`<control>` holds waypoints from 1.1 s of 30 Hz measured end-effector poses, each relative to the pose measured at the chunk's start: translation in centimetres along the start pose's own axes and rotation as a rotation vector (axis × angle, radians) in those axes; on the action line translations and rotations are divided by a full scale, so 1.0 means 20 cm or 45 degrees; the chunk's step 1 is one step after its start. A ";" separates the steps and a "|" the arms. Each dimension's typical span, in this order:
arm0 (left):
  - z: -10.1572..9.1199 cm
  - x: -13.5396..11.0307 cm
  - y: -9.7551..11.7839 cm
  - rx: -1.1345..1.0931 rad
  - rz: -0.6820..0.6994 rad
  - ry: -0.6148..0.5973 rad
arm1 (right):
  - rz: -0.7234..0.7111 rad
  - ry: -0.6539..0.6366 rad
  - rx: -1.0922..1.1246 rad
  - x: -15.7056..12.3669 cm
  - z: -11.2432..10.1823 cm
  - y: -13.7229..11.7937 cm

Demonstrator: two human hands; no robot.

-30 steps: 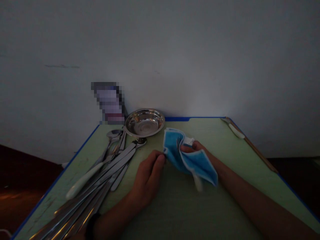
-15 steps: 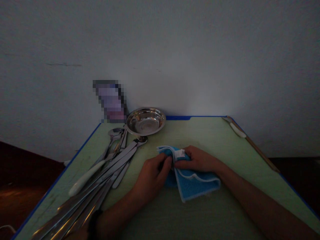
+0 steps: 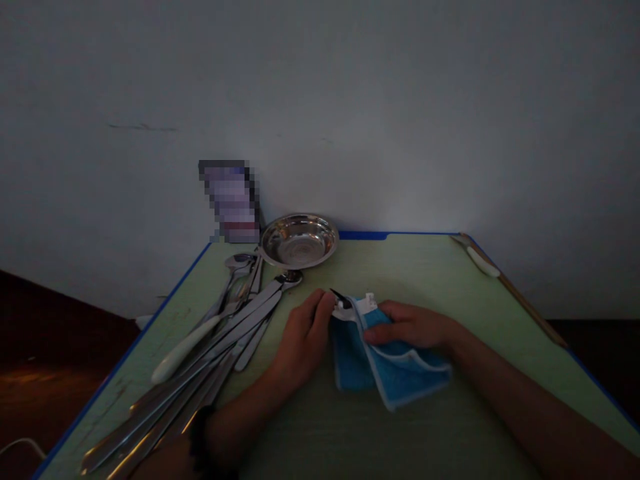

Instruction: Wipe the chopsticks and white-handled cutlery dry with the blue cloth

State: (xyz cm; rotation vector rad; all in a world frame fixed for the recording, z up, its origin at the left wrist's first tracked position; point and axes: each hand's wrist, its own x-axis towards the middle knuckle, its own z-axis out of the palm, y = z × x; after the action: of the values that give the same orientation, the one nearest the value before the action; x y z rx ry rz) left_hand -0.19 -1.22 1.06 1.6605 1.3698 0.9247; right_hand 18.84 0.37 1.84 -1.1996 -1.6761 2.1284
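My right hand point(image 3: 413, 325) is closed on a folded blue cloth point(image 3: 400, 377) with pale edging and a white label. The cloth hangs down over the table, its folds touching a small shiny metal piece of cutlery point(image 3: 342, 303). Fingers of my left hand point(image 3: 310, 327) pinch this piece at the cloth's left edge. Only a dark, gleaming part of it shows, so its exact kind cannot be told. To the left of my left hand lies a pile of metal cutlery point(image 3: 200, 363), with spoons, long flat handles and one white-handled piece point(image 3: 183, 350).
A round steel bowl point(image 3: 300, 243) stands at the table's back edge by the wall. Left of it a blurred phone-like screen point(image 3: 233, 203) leans on the wall. A white-handled knife point(image 3: 483, 262) lies along the right edge of the green table point(image 3: 400, 263).
My left hand has drawn slightly apart from my right, baring the shiny metal piece between them. The cloth hangs more spread out. The whole view has shifted a little.
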 end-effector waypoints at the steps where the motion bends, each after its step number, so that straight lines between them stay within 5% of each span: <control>1: 0.00 0.00 0.00 -0.006 0.006 -0.040 | 0.008 0.003 0.036 0.00 0.00 0.00; 14: 0.02 -0.03 0.04 0.113 0.037 -0.133 | 0.242 -0.014 0.045 -0.09 -0.11 -0.01; 33: 0.02 -0.02 0.03 0.061 0.073 -0.219 | 0.237 0.138 0.195 -0.10 -0.13 0.02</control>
State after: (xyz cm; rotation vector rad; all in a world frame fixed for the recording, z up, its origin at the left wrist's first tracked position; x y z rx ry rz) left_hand 0.34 -1.74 1.49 1.7801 1.2424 0.7675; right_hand 21.99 1.04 2.38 -1.4449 -1.3781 2.2051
